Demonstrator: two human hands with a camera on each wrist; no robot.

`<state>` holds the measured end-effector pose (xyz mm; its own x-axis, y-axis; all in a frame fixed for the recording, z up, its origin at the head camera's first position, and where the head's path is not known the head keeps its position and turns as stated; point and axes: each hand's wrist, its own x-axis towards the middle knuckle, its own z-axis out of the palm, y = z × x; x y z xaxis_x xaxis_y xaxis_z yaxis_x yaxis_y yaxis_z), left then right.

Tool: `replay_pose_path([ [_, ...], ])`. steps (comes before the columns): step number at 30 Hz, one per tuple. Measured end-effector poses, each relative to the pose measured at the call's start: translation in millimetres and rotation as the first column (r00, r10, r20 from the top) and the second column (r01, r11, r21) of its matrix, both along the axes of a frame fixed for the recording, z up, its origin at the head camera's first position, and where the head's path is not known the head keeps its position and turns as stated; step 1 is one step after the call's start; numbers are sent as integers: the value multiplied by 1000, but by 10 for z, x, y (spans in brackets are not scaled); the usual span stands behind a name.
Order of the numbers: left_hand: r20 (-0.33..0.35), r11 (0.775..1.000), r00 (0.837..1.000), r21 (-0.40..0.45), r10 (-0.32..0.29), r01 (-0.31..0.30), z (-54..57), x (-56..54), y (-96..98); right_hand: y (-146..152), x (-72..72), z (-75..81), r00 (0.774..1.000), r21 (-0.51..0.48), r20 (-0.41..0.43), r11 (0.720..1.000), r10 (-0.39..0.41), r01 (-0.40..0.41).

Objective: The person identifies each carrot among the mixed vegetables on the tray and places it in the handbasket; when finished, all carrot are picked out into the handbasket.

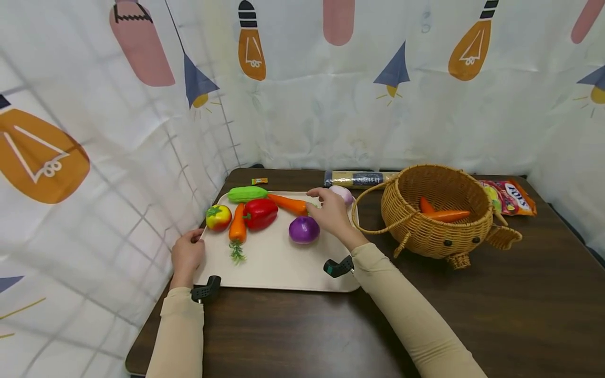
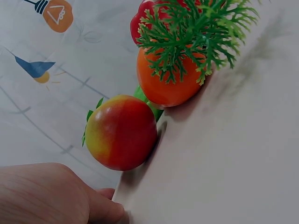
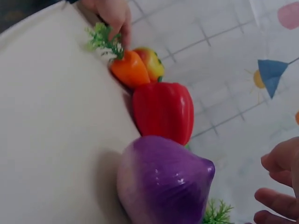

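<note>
My left hand [image 1: 187, 254] grips the left rim of a cream tray [image 1: 264, 273], thumb [image 2: 110, 210] at the edge. Nearby on the tray are a red-yellow tomato [image 1: 218, 218] and an upright-lying carrot [image 1: 238, 226] with green leaves. My right hand [image 1: 333, 214] is over the tray's right side, fingers loosely bent and apart, holding nothing. Just below it sits a purple onion [image 1: 304, 230]; beside its fingertips lies a second carrot [image 1: 288, 203], its leafy end mostly hidden. A red bell pepper [image 1: 261, 213], a green ridged gourd [image 1: 247, 193] and a partly hidden pale bulb [image 1: 342, 194] lie there too.
To the right stands a wicker basket [image 1: 425, 236] with a looped handle, carrots [image 1: 446, 216] inside. Behind it are a candy bag [image 1: 510, 198] and a pasta pack [image 1: 354, 179]. A small orange wrapper [image 1: 259, 181] lies past the tray. Printed curtains border the dark table [image 1: 302, 331].
</note>
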<state>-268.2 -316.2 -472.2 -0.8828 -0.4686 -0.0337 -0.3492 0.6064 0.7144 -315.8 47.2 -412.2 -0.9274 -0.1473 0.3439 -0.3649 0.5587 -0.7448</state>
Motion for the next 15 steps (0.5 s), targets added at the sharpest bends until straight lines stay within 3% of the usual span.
replay_pose_path([
  [4, -2, 1000, 1000, -4, 1, -1, -13, 3, 0, -62, -136, 0, 996, 30, 80, 998, 48, -50],
  [11, 4, 1000, 1000, 14, -3, 3, -3, -11, 27, -124, -291, -50, 995, 69, 90, 996, 54, -60],
  [15, 5, 1000, 1000, 7, 7, -7, -5, 3, 25, -162, -347, -84, 988, 60, 148, 996, 53, -62],
])
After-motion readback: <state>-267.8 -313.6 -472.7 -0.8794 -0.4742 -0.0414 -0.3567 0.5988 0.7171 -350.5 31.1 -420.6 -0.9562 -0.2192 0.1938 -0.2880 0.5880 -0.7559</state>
